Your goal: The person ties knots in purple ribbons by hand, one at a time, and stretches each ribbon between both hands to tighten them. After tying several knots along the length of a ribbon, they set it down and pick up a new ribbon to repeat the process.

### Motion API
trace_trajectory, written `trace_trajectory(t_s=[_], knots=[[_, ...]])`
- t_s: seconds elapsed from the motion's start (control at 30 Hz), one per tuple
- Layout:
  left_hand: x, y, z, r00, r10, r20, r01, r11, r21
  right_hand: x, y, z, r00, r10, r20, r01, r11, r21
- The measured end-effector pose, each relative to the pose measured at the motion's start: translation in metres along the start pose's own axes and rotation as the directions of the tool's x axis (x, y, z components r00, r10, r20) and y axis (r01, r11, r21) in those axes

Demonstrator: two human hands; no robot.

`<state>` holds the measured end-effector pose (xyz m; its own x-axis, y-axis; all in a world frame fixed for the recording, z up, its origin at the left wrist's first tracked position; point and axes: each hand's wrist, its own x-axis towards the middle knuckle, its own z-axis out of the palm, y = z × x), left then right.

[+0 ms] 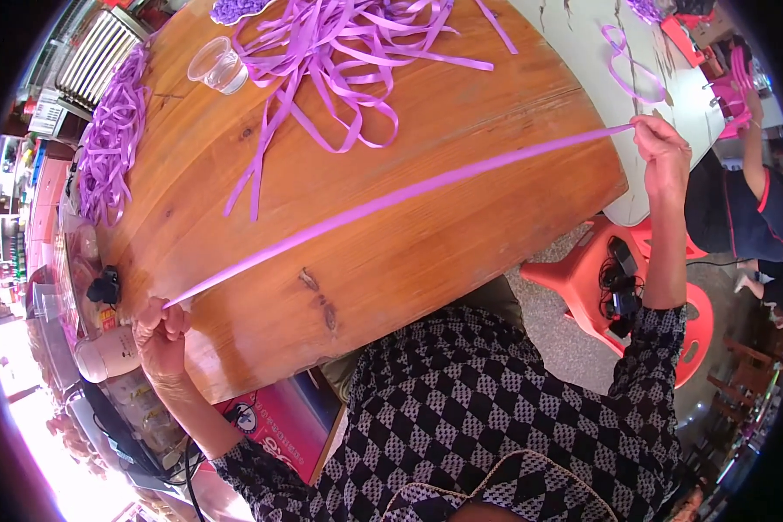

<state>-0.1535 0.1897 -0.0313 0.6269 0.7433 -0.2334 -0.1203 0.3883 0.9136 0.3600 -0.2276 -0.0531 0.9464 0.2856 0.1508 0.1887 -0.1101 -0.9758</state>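
A purple strip [426, 186] stretches taut above the wooden table [496, 226], running from its near-left edge to beyond its right corner. The left hand [160, 337] pinches one end between curled fingertips at the table's left; the right hand [663, 152] clenches the other just past the right corner. Good handling here would seem to call for an even pull, a secure grip at both tips and a flat, untwisted band, held clear of the loose ribbon pile [322, 43] toward the table's far side. The clear plastic cup [219, 68] beside that pile looks easy to tip should a strand snag. A second ribbon bundle [113, 130] lies along the table's left edge.

Writing appears sparingly: pale characters cross a pink box [278, 426] below the table's near edge, while a pale container [107, 354] at its left bears dark marks too small to read. No lettering is visible on the strip.
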Motion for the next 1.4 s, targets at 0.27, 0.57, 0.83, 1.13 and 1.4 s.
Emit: trace_trajectory(t_s=[0.27, 0.57, 0.83, 1.13, 1.4], knots=[[-0.001, -0.004, 0.004, 0.994, 0.095, -0.047, -0.091, 0.993, 0.071, -0.011, -0.001, 0.021, 0.975, 0.204, 0.092, -0.218, 0.767, 0.604], [0.011, -0.037, -0.031, 0.986, 0.159, -0.046, -0.153, 0.762, -0.629, -0.036, 0.003, 0.036, 0.909, 0.260, 0.325, -0.389, 0.256, 0.885], [0.009, -0.035, -0.050, 0.976, 0.138, -0.168, -0.217, 0.651, -0.727, -0.048, -0.012, 0.054, 0.904, 0.288, 0.316, -0.406, 0.347, 0.846], [0.003, -0.027, -0.030, 0.963, 0.015, -0.268, -0.216, 0.636, -0.741, -0.052, -0.012, 0.065, 0.893, 0.168, 0.419, -0.448, 0.430, 0.784], [-0.001, -0.032, -0.072, 0.986, 0.141, -0.087, -0.156, 0.617, -0.772, -0.056, -0.007, 0.068, 0.907, 0.107, 0.408, -0.409, 0.462, 0.787]])
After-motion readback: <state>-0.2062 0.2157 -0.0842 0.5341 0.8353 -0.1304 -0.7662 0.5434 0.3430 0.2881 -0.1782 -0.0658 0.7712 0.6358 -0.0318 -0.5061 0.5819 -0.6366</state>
